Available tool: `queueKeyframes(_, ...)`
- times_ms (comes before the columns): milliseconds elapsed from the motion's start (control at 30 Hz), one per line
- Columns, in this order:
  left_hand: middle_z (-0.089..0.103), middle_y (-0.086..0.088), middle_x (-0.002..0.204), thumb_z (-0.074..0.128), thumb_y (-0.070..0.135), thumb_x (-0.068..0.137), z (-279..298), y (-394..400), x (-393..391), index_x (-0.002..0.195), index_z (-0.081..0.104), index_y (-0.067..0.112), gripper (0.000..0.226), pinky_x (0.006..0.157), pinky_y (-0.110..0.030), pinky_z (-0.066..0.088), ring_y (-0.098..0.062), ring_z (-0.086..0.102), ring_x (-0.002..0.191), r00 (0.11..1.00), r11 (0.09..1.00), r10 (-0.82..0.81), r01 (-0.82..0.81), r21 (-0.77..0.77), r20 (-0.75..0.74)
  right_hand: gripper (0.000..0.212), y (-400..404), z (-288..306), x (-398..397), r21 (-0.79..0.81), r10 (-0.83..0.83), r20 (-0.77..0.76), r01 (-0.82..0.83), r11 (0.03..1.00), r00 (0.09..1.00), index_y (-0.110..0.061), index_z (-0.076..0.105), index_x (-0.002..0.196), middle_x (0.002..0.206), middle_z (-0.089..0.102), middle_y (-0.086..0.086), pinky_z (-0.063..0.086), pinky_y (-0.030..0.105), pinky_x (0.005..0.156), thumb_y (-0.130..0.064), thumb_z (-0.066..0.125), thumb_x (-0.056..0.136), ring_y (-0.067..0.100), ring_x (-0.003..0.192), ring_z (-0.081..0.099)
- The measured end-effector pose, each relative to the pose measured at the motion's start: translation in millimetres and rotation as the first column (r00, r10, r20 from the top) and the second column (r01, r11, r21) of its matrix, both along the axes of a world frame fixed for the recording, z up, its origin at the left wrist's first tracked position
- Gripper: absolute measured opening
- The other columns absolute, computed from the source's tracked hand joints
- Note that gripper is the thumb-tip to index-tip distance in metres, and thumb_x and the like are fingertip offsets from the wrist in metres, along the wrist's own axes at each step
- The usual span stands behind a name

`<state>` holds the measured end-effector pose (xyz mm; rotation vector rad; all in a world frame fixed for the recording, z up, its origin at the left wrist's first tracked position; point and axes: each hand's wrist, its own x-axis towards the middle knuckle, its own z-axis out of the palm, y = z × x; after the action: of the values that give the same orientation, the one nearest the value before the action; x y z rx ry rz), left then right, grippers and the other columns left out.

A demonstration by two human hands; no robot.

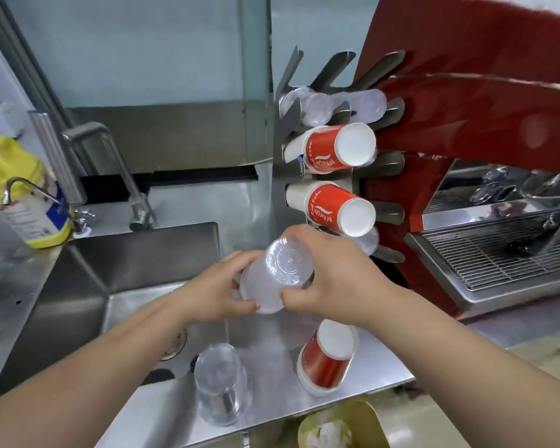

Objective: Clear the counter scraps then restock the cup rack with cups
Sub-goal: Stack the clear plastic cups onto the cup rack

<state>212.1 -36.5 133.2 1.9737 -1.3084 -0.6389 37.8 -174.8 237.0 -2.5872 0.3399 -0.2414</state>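
Note:
Both hands grip a stack of frosted plastic cups (274, 279), bottom facing me, held just left of the steel cup rack (283, 150). My left hand (217, 289) holds its left side, and my right hand (333, 276) wraps its right side. The rack carries two red paper cup stacks (333, 150) (333, 206) and clear cups (346, 106) in the top row. Another clear cup (367, 242) sits in the lowest slot behind my right hand. On the counter stand an upside-down clear cup stack (222, 383) and a red paper cup stack (327, 357).
A steel sink (117, 270) with two taps (126, 176) lies to the left. A yellow-capped bottle (23, 192) stands at its far left. A red coffee machine (466, 140) with a wire drip tray (498, 253) fills the right. A bin with crumpled scraps (333, 428) sits below the counter edge.

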Motion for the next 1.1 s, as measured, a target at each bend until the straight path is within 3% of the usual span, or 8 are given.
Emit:
queueKeyframes(100, 0.041, 0.041, 0.117, 0.074, 0.031, 0.067, 42.6, -2.9, -13.5, 0.124, 0.035, 0.066, 0.077, 0.097, -0.017, 0.045, 0.003, 0.046, 0.118, 0.998, 0.996, 0.018, -0.012, -0.086, 0.063, 0.056, -1.5, 30.7, -17.8, 0.0, -0.017, 0.123, 0.017, 1.0, 0.992, -0.029, 0.05, 0.117, 0.105, 0.06, -0.009, 0.051, 0.038, 0.08, -0.034, 0.074, 0.067, 0.015, 0.095, 0.055)
queueKeyframes(233, 0.038, 0.02, 0.138, 0.069, 0.048, 0.061, 88.9, -17.8, -32.7, 0.143, 0.027, 0.045, 0.092, 0.107, -0.012, 0.03, 0.01, 0.033, 0.13, 0.974, 0.976, 0.106, -0.063, -0.21, 0.202, 0.054, -12.1, 69.2, -44.3, 0.003, -0.056, 0.296, 0.058, 0.998, 0.953, -0.033, 0.051, 0.113, 0.102, 0.061, -0.013, 0.05, 0.033, 0.08, -0.033, 0.075, 0.065, 0.012, 0.093, 0.056)
queueKeyframes(367, 0.03, 0.016, 0.141, 0.08, 0.03, 0.07, 132.5, -45.9, -63.4, 0.149, 0.022, 0.037, 0.098, 0.102, -0.003, 0.023, 0.026, 0.024, 0.122, 0.953, 0.935, 0.183, -0.094, -0.341, 0.24, 0.057, -35.5, 99.4, -76.0, 0.029, -0.106, 0.421, 0.104, 0.994, 0.901, -0.035, 0.05, 0.115, 0.104, 0.062, -0.012, 0.049, 0.031, 0.082, -0.031, 0.076, 0.064, 0.013, 0.095, 0.056)
queueKeyframes(467, 0.031, 0.011, 0.139, 0.078, 0.031, 0.066, 160.2, -75.7, -82.2, 0.149, 0.026, 0.028, 0.098, 0.096, 0.007, 0.014, 0.015, 0.026, 0.122, 0.909, 0.924, 0.214, -0.069, -0.376, 0.357, 0.065, -60.1, 115.3, -99.2, 0.031, -0.13, 0.47, 0.131, 0.991, 0.873, -0.036, 0.048, 0.122, 0.11, 0.061, -0.012, 0.047, 0.026, 0.084, -0.031, 0.077, 0.065, 0.011, 0.1, 0.056)
queueKeyframes(600, 0.029, 0.008, 0.145, 0.082, 0.026, 0.071, 196.0, -118.0, -101.8, 0.15, 0.027, 0.029, 0.096, 0.095, 0.009, 0.009, 0.01, 0.022, 0.126, 0.859, 0.934, 0.207, -0.031, -0.356, 0.468, 0.063, -96.8, 131.7, -128.4, 0.043, -0.148, 0.537, 0.148, 0.988, 0.831, -0.036, 0.048, 0.121, 0.107, 0.056, -0.023, 0.038, 0.004, 0.079, -0.032, 0.075, 0.064, -0.002, 0.094, 0.05)
queueKeyframes(667, 0.03, 0.004, 0.146, 0.083, 0.029, 0.07, 212.8, -140.1, -109.6, 0.15, 0.027, 0.026, 0.098, 0.096, 0.008, 0.009, 0.009, 0.022, 0.125, 0.828, 0.943, 0.188, -0.001, -0.333, 0.529, 0.062, -114.5, 137.4, -140.9, 0.058, -0.165, 0.57, 0.161, 0.985, 0.805, -0.039, 0.046, 0.119, 0.104, 0.054, -0.026, 0.036, 0.0, 0.076, -0.035, 0.074, 0.063, -0.004, 0.097, 0.049)
queueKeyframes(867, 0.034, 0.008, 0.144, 0.08, 0.036, 0.067, 244.9, -190.6, -114.1, 0.148, 0.026, 0.035, 0.096, 0.11, -0.026, 0.03, -0.002, 0.03, 0.132, 0.79, 0.977, 0.097, 0.042, -0.211, 0.605, 0.06, -150.7, 143.9, -146.6, 0.078, -0.202, 0.607, 0.195, 0.978, 0.768, -0.035, 0.048, 0.12, 0.106, 0.057, -0.019, 0.043, 0.018, 0.078, -0.032, 0.074, 0.066, 0.001, 0.094, 0.05)
queueKeyframes(1100, 0.039, 0.014, 0.132, 0.078, 0.035, 0.068, 266.8, -224.9, -70.9, 0.14, 0.032, 0.041, 0.085, 0.103, -0.028, 0.037, -0.004, 0.036, 0.126, 0.774, 0.988, -0.003, 0.099, -0.117, 0.633, 0.048, -164.9, 156.3, -112.7, 0.014, -0.218, 0.604, 0.263, 0.965, 0.766, -0.032, 0.049, 0.111, 0.099, 0.058, -0.014, 0.045, 0.029, 0.076, -0.029, 0.072, 0.069, 0.004, 0.087, 0.046)
